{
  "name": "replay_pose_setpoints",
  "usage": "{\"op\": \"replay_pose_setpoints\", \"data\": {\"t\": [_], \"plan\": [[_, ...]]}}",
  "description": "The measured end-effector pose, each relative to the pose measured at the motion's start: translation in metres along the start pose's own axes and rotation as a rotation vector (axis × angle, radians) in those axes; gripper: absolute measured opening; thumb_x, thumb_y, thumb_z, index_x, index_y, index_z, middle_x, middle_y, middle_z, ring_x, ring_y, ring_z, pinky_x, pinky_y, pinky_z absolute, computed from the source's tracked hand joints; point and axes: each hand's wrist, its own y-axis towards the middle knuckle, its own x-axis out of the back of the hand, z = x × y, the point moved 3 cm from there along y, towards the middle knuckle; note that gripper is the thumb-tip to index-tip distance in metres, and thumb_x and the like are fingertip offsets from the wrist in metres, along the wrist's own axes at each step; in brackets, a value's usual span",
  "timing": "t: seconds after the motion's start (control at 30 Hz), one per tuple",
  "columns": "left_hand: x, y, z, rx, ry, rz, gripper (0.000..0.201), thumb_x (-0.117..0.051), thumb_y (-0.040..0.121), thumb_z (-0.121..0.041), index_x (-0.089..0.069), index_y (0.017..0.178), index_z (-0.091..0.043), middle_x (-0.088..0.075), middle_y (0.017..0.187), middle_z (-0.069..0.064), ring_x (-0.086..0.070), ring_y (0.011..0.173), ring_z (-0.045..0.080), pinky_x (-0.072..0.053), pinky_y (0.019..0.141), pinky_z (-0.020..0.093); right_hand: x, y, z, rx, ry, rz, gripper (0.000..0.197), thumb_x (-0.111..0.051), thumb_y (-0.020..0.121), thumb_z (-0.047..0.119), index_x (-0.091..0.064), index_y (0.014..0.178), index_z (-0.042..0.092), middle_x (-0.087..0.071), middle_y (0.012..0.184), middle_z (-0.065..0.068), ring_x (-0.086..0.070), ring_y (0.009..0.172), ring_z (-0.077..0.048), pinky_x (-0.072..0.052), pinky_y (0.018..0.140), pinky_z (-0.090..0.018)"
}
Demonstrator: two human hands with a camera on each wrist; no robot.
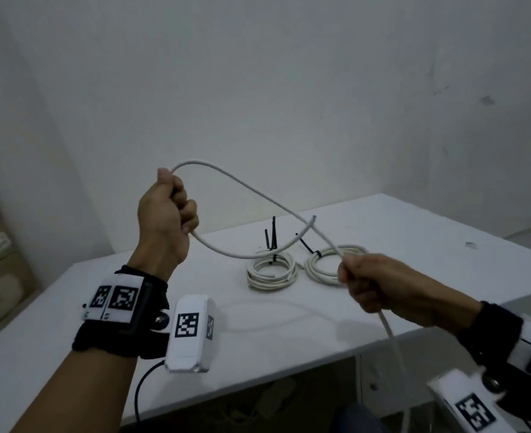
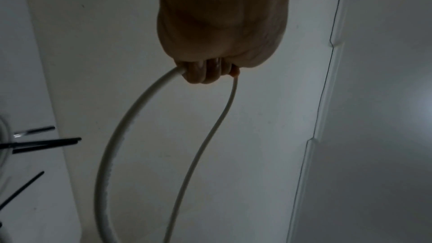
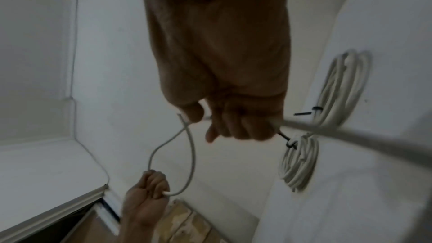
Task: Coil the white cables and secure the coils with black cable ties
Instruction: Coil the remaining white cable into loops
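Coiling step on a third white cable: left hand fists its first loop above the table, right hand grips the trailing length, two tied coils behind; next, likely feed another loop leftward.

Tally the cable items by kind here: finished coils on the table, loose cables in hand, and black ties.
Tied white coils: 2
Uncoiled white cable, held by both hands: 1
Black cable ties on coils: 2
Total: 5
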Motion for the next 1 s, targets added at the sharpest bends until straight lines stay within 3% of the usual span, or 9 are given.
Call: {"op": "replay_pose_setpoints", "data": {"t": [0.1, 0.23, 0.4, 0.5, 0.6, 0.7, 0.83, 1.0], "plan": [[0.014, -0.001, 0.007, 0.004, -0.005, -0.012, 0.042, -0.033, 0.102, -0.039, -0.041, 0.066, -0.019, -0.026, 0.045, -0.010, -0.021, 0.035, 0.006, -0.017, 0.034, 0.018, -0.012, 0.006, 0.029, 0.095, 0.305, -0.014, 0.028, -0.045, 0.089, 0.031, -0.049, 0.068, 0.012, -0.023, 0.051, 0.006, -0.019, 0.041, -0.006, -0.014, 0.038, -0.018], [0.019, -0.009, 0.023, 0.043, -0.061, 0.075, 0.040, -0.034, 0.102, -0.036, -0.044, 0.068, -0.017, -0.030, 0.047, -0.007, -0.029, 0.040, 0.008, -0.028, 0.039, 0.019, -0.023, 0.019, 0.085, 0.236, 0.727, 0.085, 0.018, -0.062, 0.064, 0.020, -0.047, 0.054, 0.014, -0.015, 0.046, 0.008, -0.011, 0.038, -0.005, -0.017, 0.030, -0.017], [0.018, -0.022, 0.048, 0.193, -0.129, 0.198, 0.039, -0.033, 0.101, -0.032, -0.051, 0.073, -0.012, -0.039, 0.054, -0.002, -0.036, 0.049, 0.013, -0.031, 0.051, 0.026, -0.013, 0.054, 0.122, 0.426, 1.162, -0.051, 0.027, -0.039, 0.066, 0.006, -0.032, 0.041, 0.012, -0.021, 0.036, 0.003, -0.021, 0.027, -0.012, -0.018, 0.029, -0.020], [0.016, -0.029, 0.062, 0.247, -0.232, 0.214, 0.038, -0.032, 0.099, -0.035, -0.053, 0.079, -0.010, -0.038, 0.059, -0.001, -0.036, 0.052, 0.013, -0.033, 0.052, 0.025, -0.019, 0.075, 0.114, 0.467, 1.312, -0.197, 0.025, -0.033, 0.064, 0.005, -0.030, 0.041, 0.013, -0.023, 0.035, 0.002, -0.022, 0.027, -0.013, -0.025, 0.035, -0.016], [0.010, -0.034, 0.072, 0.240, -0.298, 0.166, 0.027, -0.044, 0.090, -0.033, -0.056, 0.088, -0.009, -0.040, 0.063, 0.000, -0.039, 0.055, 0.013, -0.032, 0.053, 0.026, -0.049, 0.094, 0.072, 0.355, 1.226, -0.287, 0.032, -0.033, 0.085, 0.012, -0.033, 0.054, 0.014, -0.027, 0.034, 0.002, -0.027, 0.028, -0.011, -0.025, 0.050, -0.023], [0.009, -0.029, 0.078, 0.218, -0.257, 0.060, 0.030, -0.045, 0.091, -0.036, -0.057, 0.093, -0.009, -0.043, 0.067, 0.001, -0.041, 0.059, 0.013, -0.029, 0.054, 0.027, -0.083, 0.099, 0.019, 0.137, 1.100, -0.344, 0.042, -0.027, 0.100, 0.023, -0.033, 0.058, 0.015, -0.027, 0.035, 0.003, -0.029, 0.029, -0.011, -0.025, 0.051, -0.026], [0.016, -0.024, 0.082, 0.232, -0.265, -0.021, 0.038, -0.030, 0.099, -0.032, -0.052, 0.075, -0.012, -0.057, 0.067, 0.004, -0.048, 0.059, 0.017, -0.028, 0.052, 0.028, -0.095, 0.094, -0.023, -0.078, 1.141, -0.447, 0.036, -0.025, 0.096, 0.013, -0.033, 0.061, 0.016, -0.024, 0.037, 0.003, -0.025, 0.031, -0.011, -0.029, 0.051, -0.025], [0.021, -0.036, 0.100, 0.379, -0.336, -0.040, 0.031, -0.035, 0.097, -0.024, -0.043, 0.069, -0.014, -0.058, 0.059, 0.005, -0.050, 0.052, 0.019, -0.032, 0.048, 0.025, -0.082, 0.109, -0.018, -0.084, 1.282, -0.514, 0.031, -0.019, 0.089, 0.002, -0.030, 0.064, 0.016, -0.023, 0.033, 0.002, -0.026, 0.022, -0.013, -0.031, 0.055, -0.026]]}}
